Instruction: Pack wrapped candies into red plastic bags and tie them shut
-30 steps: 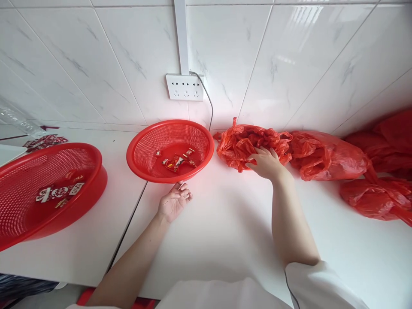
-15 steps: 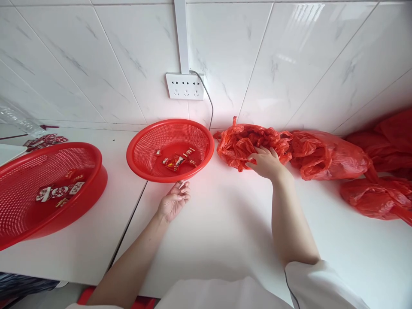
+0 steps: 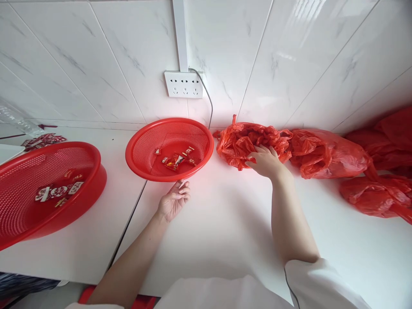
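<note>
My right hand [image 3: 264, 162] rests on a crumpled red plastic bag [image 3: 238, 146], fingers spread and palm down, touching its folded top without gripping it. Palm up, my left hand [image 3: 174, 201] is at the front rim of a red perforated plastic basket [image 3: 135, 165]. Its fingers curl in toward the thumb; a small pale spot shows between them, too small to name. Inside that basket lie several small wrapped packets [image 3: 174, 162] in red, white and gold.
A larger red basket [image 3: 99, 171] with several packets [image 3: 58, 192] stands at left. Behind it are dark red packets [image 3: 43, 140] and a clear plastic bottle [image 3: 19, 122]. More red bags [image 3: 331, 154] line the wall at right. A socket panel [image 3: 184, 84] with a cable is on the tiled wall.
The whole view has shifted very slightly. Both hands keep the same places and poses, and the basket and bags have not moved.
</note>
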Demonstrator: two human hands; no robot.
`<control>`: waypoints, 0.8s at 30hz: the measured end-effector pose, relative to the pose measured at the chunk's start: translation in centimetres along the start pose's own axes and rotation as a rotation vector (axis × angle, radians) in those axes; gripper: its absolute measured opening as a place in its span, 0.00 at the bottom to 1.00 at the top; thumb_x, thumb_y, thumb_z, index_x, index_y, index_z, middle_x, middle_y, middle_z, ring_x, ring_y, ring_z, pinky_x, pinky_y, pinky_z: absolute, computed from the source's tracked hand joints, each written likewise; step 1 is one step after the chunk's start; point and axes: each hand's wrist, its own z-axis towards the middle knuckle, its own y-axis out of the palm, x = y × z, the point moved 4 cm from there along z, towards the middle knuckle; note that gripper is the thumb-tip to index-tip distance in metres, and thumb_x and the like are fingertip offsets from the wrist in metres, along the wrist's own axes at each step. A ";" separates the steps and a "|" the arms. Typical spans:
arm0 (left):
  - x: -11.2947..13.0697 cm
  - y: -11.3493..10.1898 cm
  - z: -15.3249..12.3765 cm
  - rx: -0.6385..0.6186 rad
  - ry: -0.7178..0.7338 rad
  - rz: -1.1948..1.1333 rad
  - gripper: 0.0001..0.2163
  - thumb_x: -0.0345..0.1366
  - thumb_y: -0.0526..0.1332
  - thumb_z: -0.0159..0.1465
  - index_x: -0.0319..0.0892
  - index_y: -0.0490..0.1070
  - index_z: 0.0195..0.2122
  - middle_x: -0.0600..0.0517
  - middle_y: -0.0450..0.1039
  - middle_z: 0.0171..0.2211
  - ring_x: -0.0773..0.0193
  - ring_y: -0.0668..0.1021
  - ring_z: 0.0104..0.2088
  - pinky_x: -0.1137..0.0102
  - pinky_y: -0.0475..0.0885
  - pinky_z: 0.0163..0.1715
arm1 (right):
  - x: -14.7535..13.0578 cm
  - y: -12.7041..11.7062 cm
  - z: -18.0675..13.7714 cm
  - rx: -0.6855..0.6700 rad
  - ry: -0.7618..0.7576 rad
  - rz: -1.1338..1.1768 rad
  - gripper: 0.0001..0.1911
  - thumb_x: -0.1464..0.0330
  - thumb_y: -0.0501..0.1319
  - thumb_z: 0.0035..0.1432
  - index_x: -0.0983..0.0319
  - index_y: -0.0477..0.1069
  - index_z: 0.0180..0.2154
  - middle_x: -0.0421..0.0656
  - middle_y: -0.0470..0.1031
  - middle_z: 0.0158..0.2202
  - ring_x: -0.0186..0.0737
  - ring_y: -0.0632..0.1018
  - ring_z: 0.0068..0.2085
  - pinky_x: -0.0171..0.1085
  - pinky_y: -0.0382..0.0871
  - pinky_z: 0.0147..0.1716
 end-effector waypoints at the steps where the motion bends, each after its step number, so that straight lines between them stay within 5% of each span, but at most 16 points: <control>1: 0.0 0.0 0.0 -0.003 -0.004 -0.002 0.20 0.15 0.58 0.48 0.37 0.70 0.41 0.50 0.63 0.39 0.76 0.69 0.31 0.80 0.68 0.32 | 0.0 0.0 0.0 -0.001 0.002 0.001 0.19 0.59 0.53 0.60 0.60 0.74 0.47 0.48 0.64 0.61 0.52 0.54 0.67 0.55 0.37 0.66; 5: -0.1 0.1 -0.1 0.000 -0.016 0.006 0.20 0.15 0.59 0.48 0.38 0.70 0.40 0.51 0.63 0.38 0.76 0.69 0.31 0.80 0.69 0.33 | -0.2 -0.2 -0.1 0.015 -0.008 -0.001 0.17 0.60 0.54 0.59 0.60 0.75 0.45 0.48 0.66 0.59 0.53 0.55 0.66 0.55 0.39 0.66; 8: 0.0 0.2 -0.1 0.004 -0.009 0.021 0.18 0.18 0.63 0.48 0.38 0.70 0.40 0.51 0.64 0.38 0.75 0.69 0.31 0.80 0.69 0.32 | -0.5 -1.0 -0.2 0.077 -0.017 0.030 0.15 0.64 0.53 0.60 0.61 0.77 0.40 0.49 0.72 0.51 0.53 0.66 0.59 0.54 0.50 0.63; 12: 0.5 0.3 0.0 0.052 0.047 0.089 0.16 0.40 0.68 0.54 0.36 0.71 0.39 0.49 0.67 0.36 0.71 0.70 0.30 0.75 0.70 0.31 | -1.2 -3.3 -0.7 0.324 -0.076 0.180 0.14 0.67 0.52 0.62 0.61 0.77 0.37 0.48 0.75 0.42 0.47 0.75 0.45 0.45 0.67 0.49; 15: 1.6 0.1 0.0 0.257 0.222 0.291 0.18 0.51 0.64 0.58 0.37 0.72 0.33 0.49 0.69 0.31 0.69 0.70 0.27 0.73 0.69 0.27 | -1.5 -4.8 -1.3 0.482 -0.130 0.268 0.14 0.68 0.51 0.63 0.60 0.74 0.43 0.47 0.74 0.45 0.45 0.76 0.43 0.41 0.69 0.44; 19: 3.4 0.5 -0.9 0.479 0.467 0.518 0.15 0.48 0.64 0.59 0.39 0.71 0.30 0.52 0.70 0.27 0.68 0.71 0.26 0.73 0.68 0.25 | -1.8 -6.0 -1.9 0.581 -0.116 0.303 0.21 0.71 0.52 0.61 0.58 0.65 0.56 0.47 0.73 0.52 0.47 0.75 0.49 0.43 0.68 0.47; 24: 5.2 1.0 -1.8 0.495 0.610 0.736 0.10 0.40 0.67 0.57 0.40 0.69 0.26 0.54 0.68 0.24 0.70 0.69 0.23 0.74 0.64 0.23 | -1.5 -7.0 -2.8 0.721 0.046 0.346 0.20 0.68 0.49 0.63 0.58 0.63 0.56 0.49 0.71 0.53 0.49 0.73 0.52 0.45 0.67 0.50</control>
